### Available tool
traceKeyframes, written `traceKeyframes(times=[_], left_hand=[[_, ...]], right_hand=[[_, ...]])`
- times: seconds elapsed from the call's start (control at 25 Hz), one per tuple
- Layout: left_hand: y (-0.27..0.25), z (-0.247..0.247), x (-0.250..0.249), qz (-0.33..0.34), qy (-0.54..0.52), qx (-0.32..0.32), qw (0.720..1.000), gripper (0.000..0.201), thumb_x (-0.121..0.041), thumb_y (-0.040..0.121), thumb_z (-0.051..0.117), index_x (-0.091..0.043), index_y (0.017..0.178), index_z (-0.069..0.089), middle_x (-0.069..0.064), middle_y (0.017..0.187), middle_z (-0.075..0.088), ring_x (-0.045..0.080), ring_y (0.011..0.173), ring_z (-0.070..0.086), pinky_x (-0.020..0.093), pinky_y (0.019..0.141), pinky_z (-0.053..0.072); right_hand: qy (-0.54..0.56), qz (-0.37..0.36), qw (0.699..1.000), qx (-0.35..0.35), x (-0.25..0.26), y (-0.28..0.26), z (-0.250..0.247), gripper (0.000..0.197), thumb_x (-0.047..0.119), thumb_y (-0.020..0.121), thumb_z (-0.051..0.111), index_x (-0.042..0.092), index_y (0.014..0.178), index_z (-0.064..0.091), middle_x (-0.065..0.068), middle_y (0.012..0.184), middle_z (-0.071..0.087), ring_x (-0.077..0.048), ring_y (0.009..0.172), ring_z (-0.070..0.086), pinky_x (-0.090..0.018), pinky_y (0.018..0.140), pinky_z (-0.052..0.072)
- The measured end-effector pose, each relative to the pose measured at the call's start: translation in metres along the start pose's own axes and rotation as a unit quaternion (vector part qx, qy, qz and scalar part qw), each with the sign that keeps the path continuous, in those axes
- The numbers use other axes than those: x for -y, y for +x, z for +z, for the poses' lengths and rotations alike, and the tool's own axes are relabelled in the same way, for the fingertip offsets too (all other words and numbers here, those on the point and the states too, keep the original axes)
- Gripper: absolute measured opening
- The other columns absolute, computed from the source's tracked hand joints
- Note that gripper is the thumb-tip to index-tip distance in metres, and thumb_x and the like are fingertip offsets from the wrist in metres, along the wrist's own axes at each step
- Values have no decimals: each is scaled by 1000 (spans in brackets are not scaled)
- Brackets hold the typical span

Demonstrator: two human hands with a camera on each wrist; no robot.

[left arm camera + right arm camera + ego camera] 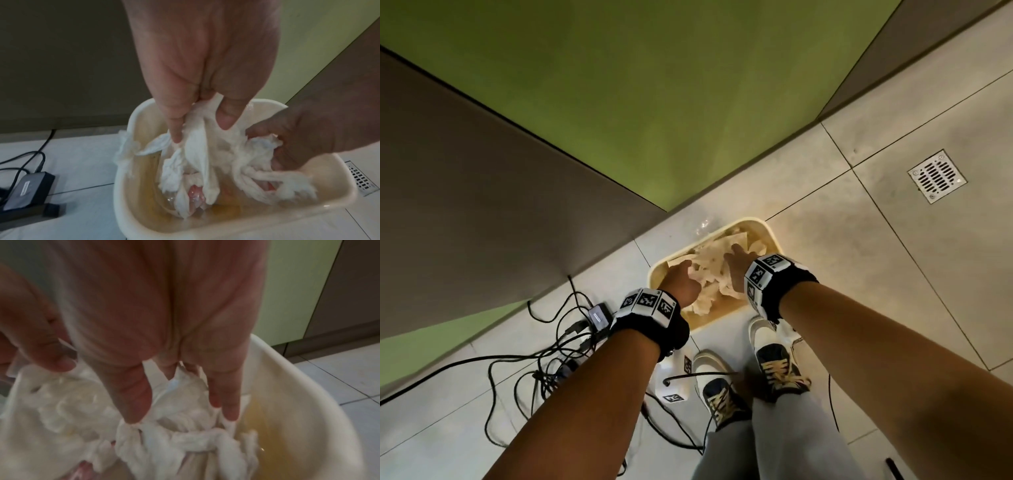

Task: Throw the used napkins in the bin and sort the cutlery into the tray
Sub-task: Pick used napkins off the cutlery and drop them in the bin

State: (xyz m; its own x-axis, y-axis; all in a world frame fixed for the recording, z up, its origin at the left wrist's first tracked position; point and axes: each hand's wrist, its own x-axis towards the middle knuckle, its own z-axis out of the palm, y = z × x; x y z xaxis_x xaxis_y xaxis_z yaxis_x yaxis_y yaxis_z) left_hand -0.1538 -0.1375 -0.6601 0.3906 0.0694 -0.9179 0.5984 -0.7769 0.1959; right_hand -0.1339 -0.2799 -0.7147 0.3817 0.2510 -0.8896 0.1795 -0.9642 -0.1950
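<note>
Status: napkin disposal is in its final stage; cutlery sorting shows no sign of having begun.

The cream-coloured rectangular plastic bin (770, 236) stands on the pale tiled floor (893, 274), at the foot of the green and grey-brown wall panels (619, 102). All positions below are given relative to this bin.

The crumpled white paper napkins (197, 155) are bunched over and inside the bin opening. One wad drapes over the bin rim on the side towards the black power adapter and cables (26, 186). Below the napkins, inside the bin, clear wrapping with something pinkish is visible; it cannot be identified.

Left hand (681, 281): above the bin opening, thumb and forefinger pinching a fold of napkin, as the left wrist view shows.

Right hand (738, 265): reaches into the bin opening, fingers extended downward, fingertips (133, 415) touching the napkin mass. No clasp is visible; the hand appears to be pressing or letting go.

Judgement: the napkins are at the bin but not fully deposited, since one hand retains a fold and one wad overhangs the rim.

Outstanding: release of the napkins, then the entire cutlery step. Neither cutlery nor tray appears in any view.

Also near the bin: a square metal floor drain (936, 176) and the person's laced shoes (774, 359).
</note>
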Motion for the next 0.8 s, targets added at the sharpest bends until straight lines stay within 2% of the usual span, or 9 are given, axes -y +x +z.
traceKeyframes(times=[0.08, 0.16, 0.24, 0.32, 0.4, 0.48, 0.64, 0.72, 0.8], left_hand=[[6, 7, -1, 18, 20, 22, 999, 77, -12, 87, 58, -15, 149, 12, 5, 157, 13, 28, 136, 36, 33, 103, 42], [8, 11, 0, 28, 44, 23, 998, 89, -16, 83, 66, -18, 150, 7, 1, 160, 1, 25, 144, 22, 38, 114, 33], [1, 14, 3, 35, 66, -1, 997, 89, -18, 80, 69, -20, 149, 14, 2, 160, 3, 23, 147, 13, 38, 119, 23], [-11, 13, 5, 43, 64, -51, 996, 76, -15, 81, 68, -18, 145, 27, 5, 158, 13, 22, 147, 10, 32, 120, 17], [-29, 8, 7, 42, 17, -97, 994, 62, -13, 84, 62, -17, 140, 37, 7, 156, 21, 21, 145, 19, 28, 116, 21], [-52, 0, 7, 40, -19, -115, 992, 49, -12, 87, 57, -17, 134, 46, 6, 150, 33, 23, 136, 37, 24, 107, 31], [-101, -24, -5, 76, -71, -83, 991, 34, -9, 88, 56, -13, 121, 59, 5, 118, 56, 23, 110, 58, 11, 79, 38], [-132, -39, -15, 100, -105, -78, 986, 31, -9, 89, 55, -13, 119, 60, 3, 108, 58, 19, 90, 61, 3, 65, 42], [-167, -54, -26, 132, -121, -93, 979, 30, -10, 89, 55, -14, 118, 60, -2, 104, 57, 16, 94, 58, 10, 69, 42]], right_hand=[[-26, 21, 999, 2, 0, -13, -2, 87, 24, 81, 61, 32, 147, 5, -5, 159, -13, -37, 140, 25, -52, 108, 35], [-15, 27, 1000, -3, 0, -21, -5, 79, 21, 86, 55, 35, 147, 7, -6, 158, -18, -40, 143, 13, -53, 113, 28], [13, 25, 1000, -8, 0, -30, -11, 72, 17, 89, 50, 38, 146, 12, -7, 158, -18, -42, 144, 8, -54, 114, 25], [31, 9, 999, -18, 0, -46, -15, 67, 23, 90, 50, 40, 145, 17, -9, 158, -16, -41, 143, 10, -53, 115, 25], [63, -9, 997, -38, -1, -69, -17, 63, 27, 91, 50, 36, 145, 20, -12, 159, -6, -39, 142, 16, -49, 115, 27], [87, -15, 995, -57, -5, -95, -18, 59, 18, 90, 48, 30, 143, 28, -11, 156, 12, -34, 139, 25, -45, 111, 35], [87, -5, 994, -67, -12, -142, -35, 48, 8, 88, 43, 22, 135, 44, -10, 142, 40, -31, 128, 41, -43, 104, 42], [86, -3, 993, -80, -8, -170, -51, 45, 11, 89, 45, 22, 132, 47, -8, 139, 43, -30, 126, 44, -42, 103, 43], [76, -16, 991, -105, -2, -203, -69, 43, 13, 89, 46, 21, 131, 48, -8, 138, 46, -29, 125, 46, -39, 102, 44]])
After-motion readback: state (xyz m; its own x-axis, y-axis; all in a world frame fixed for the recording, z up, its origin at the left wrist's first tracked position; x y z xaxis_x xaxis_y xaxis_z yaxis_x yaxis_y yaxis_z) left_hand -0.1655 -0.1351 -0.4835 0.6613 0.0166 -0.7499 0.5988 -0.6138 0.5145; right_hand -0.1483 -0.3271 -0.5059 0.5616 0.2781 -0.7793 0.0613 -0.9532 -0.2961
